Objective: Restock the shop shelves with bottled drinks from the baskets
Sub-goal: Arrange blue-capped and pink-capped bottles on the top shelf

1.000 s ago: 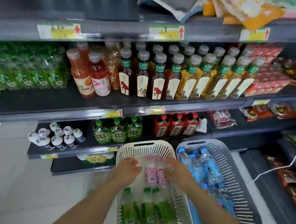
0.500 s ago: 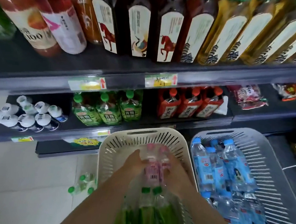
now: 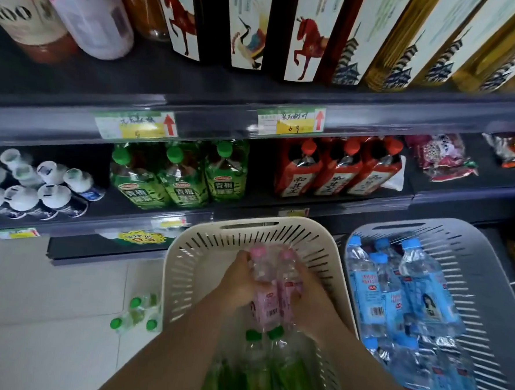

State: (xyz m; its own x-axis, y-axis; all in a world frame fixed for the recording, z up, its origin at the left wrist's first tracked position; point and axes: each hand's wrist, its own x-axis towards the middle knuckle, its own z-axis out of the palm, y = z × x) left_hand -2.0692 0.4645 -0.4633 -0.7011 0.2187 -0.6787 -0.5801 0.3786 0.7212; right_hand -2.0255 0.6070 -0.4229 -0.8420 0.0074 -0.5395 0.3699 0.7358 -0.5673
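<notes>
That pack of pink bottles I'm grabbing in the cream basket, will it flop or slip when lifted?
The pink bottles look bundled in clear film, so they'd probably lift as one stiff block. Caps are on, so likely full and heavy for their size. The glossy film may slip, though left hand and right hand grip opposite sides.

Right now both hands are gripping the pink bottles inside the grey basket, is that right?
Not quite. The head view shows the left hand and right hand gripping the pink bottles inside the cream basket; the grey basket beside it holds blue-labelled water bottles.
</notes>
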